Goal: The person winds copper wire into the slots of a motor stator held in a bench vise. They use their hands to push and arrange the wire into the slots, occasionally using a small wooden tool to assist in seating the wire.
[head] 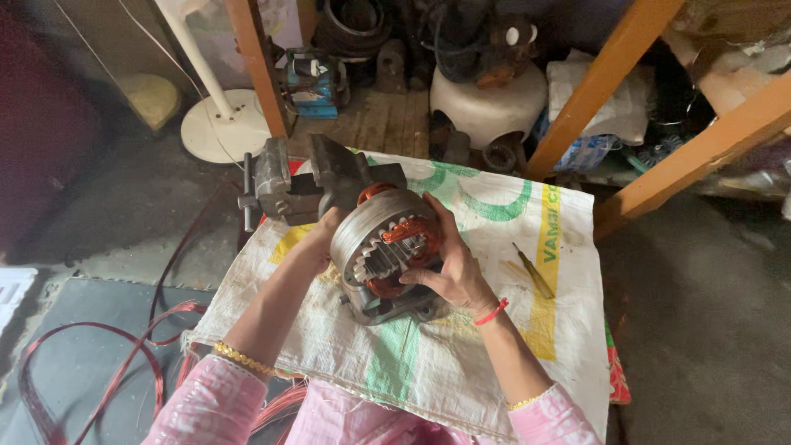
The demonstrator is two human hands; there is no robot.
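At frame centre, on the sack-covered tabletop (461, 363), both hands' fingers curl closed around a grey ringed motor stator (389, 247) with copper-red windings: left hand (317, 239), right hand (449, 268).

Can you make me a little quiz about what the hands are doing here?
1. True or false: both hands touch the round motor stator.
2. What grey tool sits behind it? A) bench vise B) hammer C) saw
3. What lies on the woven sack to the right of the hands?

Key:
1. True: left hand and right hand hold it.
2. A, the bench vise.
3. A yellow-handled screwdriver.
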